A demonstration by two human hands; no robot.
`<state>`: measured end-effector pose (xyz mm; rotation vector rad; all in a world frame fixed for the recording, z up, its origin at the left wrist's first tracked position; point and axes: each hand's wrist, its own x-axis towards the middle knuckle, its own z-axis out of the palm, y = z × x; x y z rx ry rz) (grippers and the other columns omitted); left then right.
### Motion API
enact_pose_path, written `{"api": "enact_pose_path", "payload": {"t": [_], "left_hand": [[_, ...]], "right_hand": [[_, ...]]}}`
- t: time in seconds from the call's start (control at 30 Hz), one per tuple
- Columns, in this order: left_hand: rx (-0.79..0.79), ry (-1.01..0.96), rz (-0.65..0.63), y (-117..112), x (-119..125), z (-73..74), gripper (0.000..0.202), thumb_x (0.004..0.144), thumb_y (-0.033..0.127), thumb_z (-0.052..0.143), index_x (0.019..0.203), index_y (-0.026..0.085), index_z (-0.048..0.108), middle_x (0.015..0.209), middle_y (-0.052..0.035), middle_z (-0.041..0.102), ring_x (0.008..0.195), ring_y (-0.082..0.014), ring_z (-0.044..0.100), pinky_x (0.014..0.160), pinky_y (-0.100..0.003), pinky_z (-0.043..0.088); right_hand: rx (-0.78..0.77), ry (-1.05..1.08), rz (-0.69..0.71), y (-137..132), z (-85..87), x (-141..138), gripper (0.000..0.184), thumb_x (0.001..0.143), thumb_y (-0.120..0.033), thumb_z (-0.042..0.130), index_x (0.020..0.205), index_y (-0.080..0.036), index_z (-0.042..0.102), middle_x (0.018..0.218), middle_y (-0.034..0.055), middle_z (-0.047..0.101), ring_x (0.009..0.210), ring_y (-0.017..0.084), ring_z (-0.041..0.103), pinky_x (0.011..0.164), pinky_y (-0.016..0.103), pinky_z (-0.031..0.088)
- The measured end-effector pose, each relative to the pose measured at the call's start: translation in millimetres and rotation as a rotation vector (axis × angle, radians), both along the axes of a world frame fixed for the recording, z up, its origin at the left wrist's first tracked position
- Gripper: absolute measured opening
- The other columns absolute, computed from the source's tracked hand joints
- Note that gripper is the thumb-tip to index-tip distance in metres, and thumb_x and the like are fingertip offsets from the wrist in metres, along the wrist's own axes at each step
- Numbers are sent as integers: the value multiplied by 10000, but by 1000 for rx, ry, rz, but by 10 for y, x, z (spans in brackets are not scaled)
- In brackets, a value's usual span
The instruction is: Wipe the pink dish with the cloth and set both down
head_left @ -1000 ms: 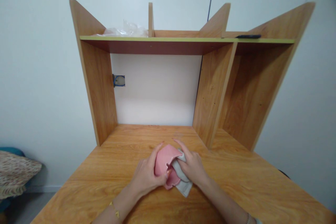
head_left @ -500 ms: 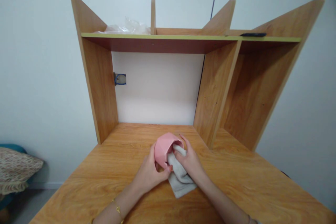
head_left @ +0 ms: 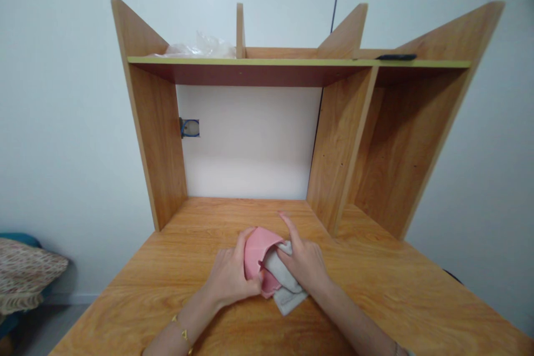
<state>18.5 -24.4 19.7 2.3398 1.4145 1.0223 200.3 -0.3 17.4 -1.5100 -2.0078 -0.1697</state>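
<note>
The left hand (head_left: pixel 231 275) is wrapped around a pink cup (head_left: pixel 257 253), fingers curled over its outer wall and thumb at the near edge, so the grip is closed on the cup. The cup is tipped on its side with its mouth turned toward the right hand (head_left: pixel 306 264), held just above the wooden surface (head_left: pixel 167 289) near the front middle. The right hand is closed on a grey cloth (head_left: pixel 283 289), bunching part of it against the cup's mouth — the rest of the cloth trails down beside the cup toward the surface; whether it rests there cannot be told.

The cup looks like a small, stiff piece of glazed ware or hard plastic; which one cannot be told. Either way it is probably light, smooth-walled and liable to slip in a loose hold, and if ceramic it would chip on the hard surface. The safest hold seems to be the one shown, a palm round the body with the thumb bracing the rim. The cloth is soft and limp — it will take any shape and is best gathered in a fist.

Behind the hands stands a wooden shelf unit (head_left: pixel 158 139), with crumpled clear plastic (head_left: pixel 200 47) on top at the left and a dark flat object (head_left: pixel 395 57) at the right.
</note>
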Motion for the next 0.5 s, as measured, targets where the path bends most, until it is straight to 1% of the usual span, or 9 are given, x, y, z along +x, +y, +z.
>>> {"api": "enact_pose_path", "payload": {"t": [0.1,0.17,0.23,0.3,0.37,0.4,0.43,0.5], "left_hand": [[14,-14,-47,17,-27,-20,635,667,404,537,1226,191,323,887,-56,613,700,-211,599,666,-314,446],[9,-27,-51,33,-36,-35,604,685,412,528,1213,198,328,920,-61,608,702,-204,598,660,-305,444],[-8,-83,-51,58,-43,-47,587,725,426,497,1225,194,296,921,-60,607,695,-194,595,647,-299,444],[-32,-182,-53,90,-47,-54,590,778,436,444,1257,174,222,898,-58,609,691,-182,590,647,-298,445],[-57,-271,-58,112,-44,-56,624,810,442,413,1285,147,135,872,-55,610,672,-169,583,649,-301,448],[-72,-300,-71,115,-36,-56,659,812,444,423,1297,140,96,889,-61,609,679,-167,583,660,-306,451],[-86,-315,-87,111,-23,-56,712,800,450,453,1309,139,64,933,-77,603,707,-171,587,681,-313,453],[-107,-318,-109,83,17,-55,838,752,456,540,1332,151,17,1087,-125,552,848,-203,584,760,-341,445]], "right_hand": [[-83,9,82,-16,-12,-20,688,751,-231,464,1368,-167,166,681,25,650,647,205,619,570,248,394],[-146,63,110,-16,-30,-28,654,765,-233,436,1362,-164,178,700,28,651,668,210,619,580,258,405],[-185,164,133,-3,-56,-32,620,774,-225,415,1353,-172,200,741,36,654,705,206,620,612,266,421],[-193,297,155,25,-90,-35,589,770,-199,406,1333,-177,238,839,57,653,793,199,615,679,274,435],[-173,443,173,67,-124,-41,566,762,-176,398,1311,-173,263,969,82,629,908,193,588,766,290,434],[-156,514,182,92,-139,-45,559,758,-170,393,1302,-169,266,1042,91,603,969,189,564,813,301,424],[-136,580,187,117,-152,-48,554,754,-171,391,1293,-166,267,1114,98,566,1029,186,531,859,315,406],[-101,691,201,166,-172,-55,538,746,-183,392,1271,-165,276,1223,102,486,1121,178,462,935,341,358]]}}
